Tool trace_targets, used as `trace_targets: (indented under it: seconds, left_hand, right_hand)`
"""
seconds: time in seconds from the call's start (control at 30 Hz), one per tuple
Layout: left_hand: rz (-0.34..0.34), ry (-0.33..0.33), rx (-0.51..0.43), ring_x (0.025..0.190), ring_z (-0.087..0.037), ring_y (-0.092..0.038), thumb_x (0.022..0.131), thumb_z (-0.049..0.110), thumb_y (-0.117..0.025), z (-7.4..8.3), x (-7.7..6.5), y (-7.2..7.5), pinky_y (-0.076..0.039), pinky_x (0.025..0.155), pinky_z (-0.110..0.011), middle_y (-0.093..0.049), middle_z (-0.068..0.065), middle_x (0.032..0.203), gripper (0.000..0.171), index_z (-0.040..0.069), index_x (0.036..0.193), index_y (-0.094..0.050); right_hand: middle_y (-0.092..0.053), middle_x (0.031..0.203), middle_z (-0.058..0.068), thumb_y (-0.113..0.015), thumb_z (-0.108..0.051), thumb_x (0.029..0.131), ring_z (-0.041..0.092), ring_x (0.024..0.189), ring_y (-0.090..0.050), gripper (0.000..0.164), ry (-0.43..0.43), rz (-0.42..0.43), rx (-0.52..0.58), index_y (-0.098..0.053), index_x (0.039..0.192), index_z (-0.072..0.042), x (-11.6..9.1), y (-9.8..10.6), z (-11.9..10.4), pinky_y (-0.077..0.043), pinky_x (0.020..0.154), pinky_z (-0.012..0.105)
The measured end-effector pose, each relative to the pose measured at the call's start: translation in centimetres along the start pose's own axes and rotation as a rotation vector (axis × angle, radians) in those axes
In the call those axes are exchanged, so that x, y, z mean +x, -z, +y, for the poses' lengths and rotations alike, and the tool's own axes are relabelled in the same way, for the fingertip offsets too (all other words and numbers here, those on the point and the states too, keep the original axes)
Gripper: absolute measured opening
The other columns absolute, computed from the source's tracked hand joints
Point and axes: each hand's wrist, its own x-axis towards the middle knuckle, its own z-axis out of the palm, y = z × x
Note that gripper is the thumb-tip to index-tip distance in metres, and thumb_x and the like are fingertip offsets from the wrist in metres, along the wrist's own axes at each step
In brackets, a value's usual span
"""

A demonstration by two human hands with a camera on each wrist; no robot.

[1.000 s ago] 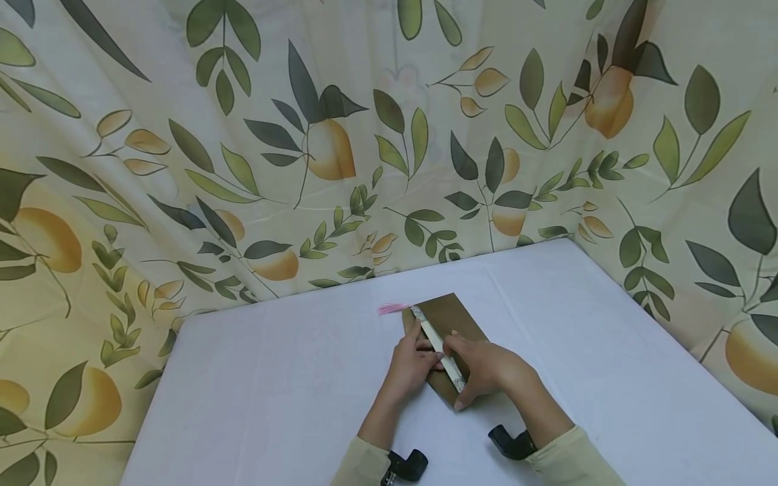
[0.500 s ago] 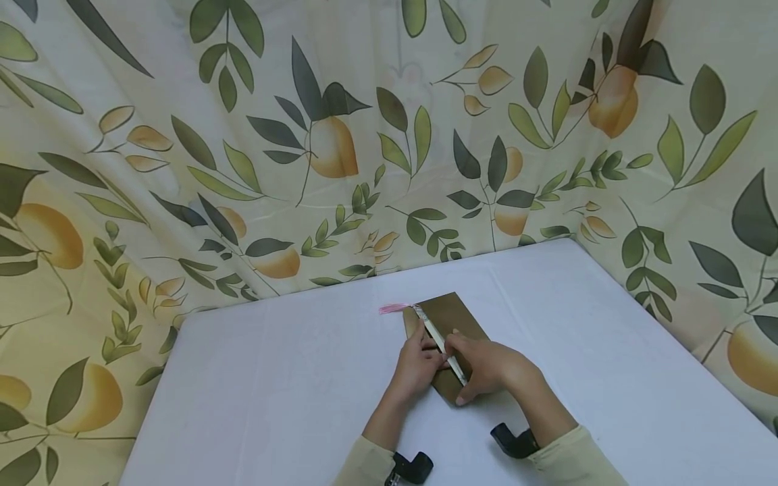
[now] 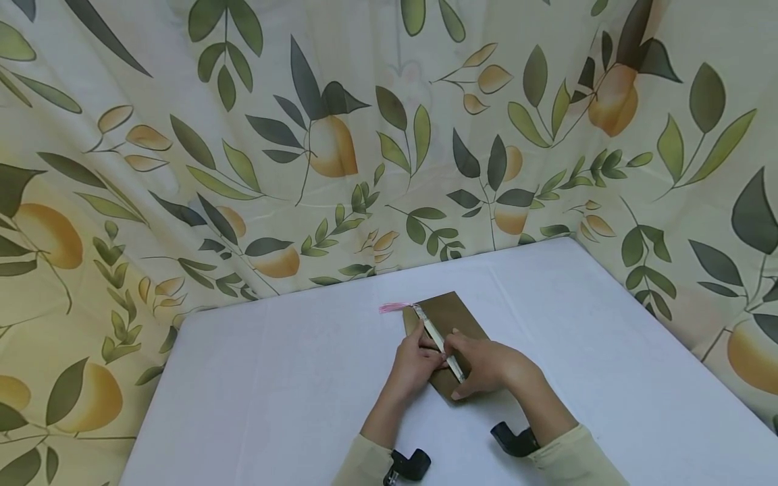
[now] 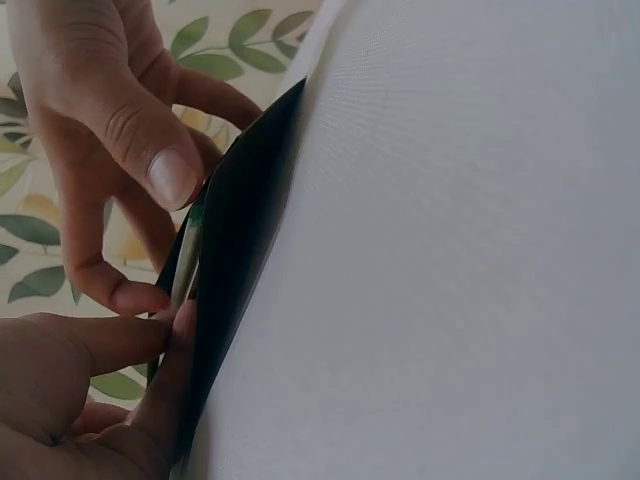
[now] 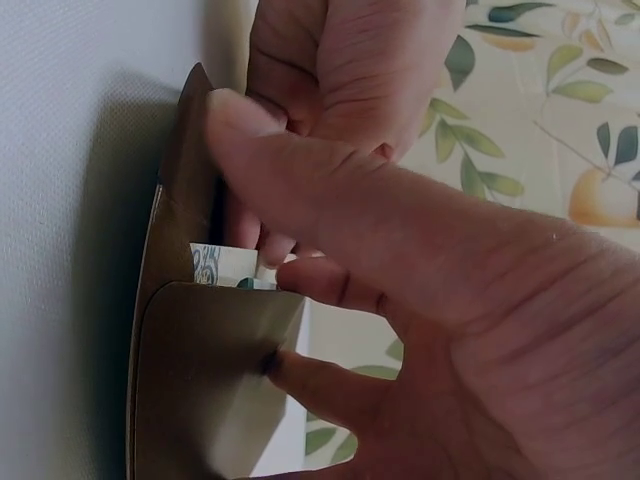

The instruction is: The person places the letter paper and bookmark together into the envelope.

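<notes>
A brown envelope [image 3: 451, 312] is on the white table under both hands, its opening spread along one side. A pale card [image 3: 430, 329] with a printed pattern sits partly inside, so only a narrow strip shows in the head view. A pink tassel [image 3: 394, 308] lies at the card's far end. My left hand [image 3: 413, 364] pinches the card at its middle between thumb and finger. With my right hand [image 3: 495, 364] I hold the envelope's near side, thumb at the near edge and fingers on the body [image 5: 195, 390]. The card's lower part is hidden in the pocket.
The white-covered table [image 3: 261, 385] extends on both sides of the envelope. Behind it hangs a curtain [image 3: 340, 223] printed with leaves and fruit. Black wrist cameras [image 3: 410, 466] stick out below each hand over the tabletop.
The visible strip of the card has grown narrower as the card sinks into the envelope. The left hand shifts slightly right. The right hand stays at the envelope's near side.
</notes>
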Motion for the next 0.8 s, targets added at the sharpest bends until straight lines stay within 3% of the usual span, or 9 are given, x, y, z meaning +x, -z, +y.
trace_targets:
  seconds: [0.2,0.3,0.47,0.57,0.63,0.8]
  left_hand:
    - [0.003,-0.004,0.070,0.075,-0.017,-0.073,0.087,-0.011,-0.073,0.3,0.0,0.5,-0.059,0.068,-0.027,-0.068,-0.008,0.096,0.084,-0.010,0.157,-0.028]
    - [0.033,-0.024,0.142,0.068,-0.012,-0.070,0.086,-0.009,-0.073,0.4,0.2,1.0,-0.057,0.063,-0.026,-0.068,-0.006,0.090,0.070,-0.012,0.150,-0.043]
    - [0.162,-0.076,0.276,0.069,-0.008,-0.059,0.083,-0.006,-0.070,0.5,0.5,2.3,-0.052,0.062,-0.023,-0.065,-0.004,0.090,0.040,-0.005,0.123,-0.068]
    - [0.262,-0.081,0.365,0.078,-0.013,-0.054,0.080,-0.002,-0.073,0.7,0.5,3.0,-0.047,0.069,-0.028,-0.060,-0.007,0.095,0.040,-0.002,0.119,-0.068]
    - [0.287,-0.057,0.390,0.079,-0.016,-0.053,0.080,0.001,-0.076,0.9,0.4,3.4,-0.046,0.072,-0.032,-0.059,-0.008,0.094,0.045,-0.002,0.123,-0.064]
    - [0.226,0.005,0.335,0.067,-0.015,-0.059,0.086,0.006,-0.079,1.3,0.1,3.6,-0.053,0.066,-0.033,-0.064,-0.006,0.086,0.058,-0.005,0.136,-0.052]
  right_hand:
    - [-0.035,0.159,0.029,-0.096,-0.030,0.071,0.037,0.110,-0.064,0.055,0.006,0.000,0.000,-0.054,0.106,-0.023,0.0,0.0,0.0,-0.051,0.083,0.055]
    - [-0.035,0.159,0.029,-0.096,-0.030,0.072,0.037,0.111,-0.064,0.056,-0.004,0.002,-0.004,-0.054,0.108,-0.021,0.1,-0.1,0.0,-0.052,0.084,0.055]
    - [-0.036,0.159,0.027,-0.094,-0.031,0.075,0.036,0.112,-0.064,0.055,-0.020,0.004,-0.012,-0.055,0.111,-0.021,0.2,-0.3,-0.1,-0.052,0.087,0.055]
    - [-0.036,0.159,0.026,-0.093,-0.030,0.077,0.034,0.107,-0.064,0.053,-0.021,0.006,-0.017,-0.055,0.113,-0.022,0.2,-0.3,-0.1,-0.052,0.085,0.054]
    - [-0.037,0.159,0.026,-0.091,-0.028,0.079,0.032,0.104,-0.064,0.051,-0.019,0.007,-0.014,-0.055,0.114,-0.022,0.2,-0.2,-0.1,-0.052,0.085,0.054]
    - [-0.035,0.160,0.026,-0.088,-0.025,0.084,0.028,0.098,-0.062,0.047,-0.014,0.013,0.010,-0.053,0.116,-0.021,0.3,-0.2,-0.1,-0.052,0.084,0.051]
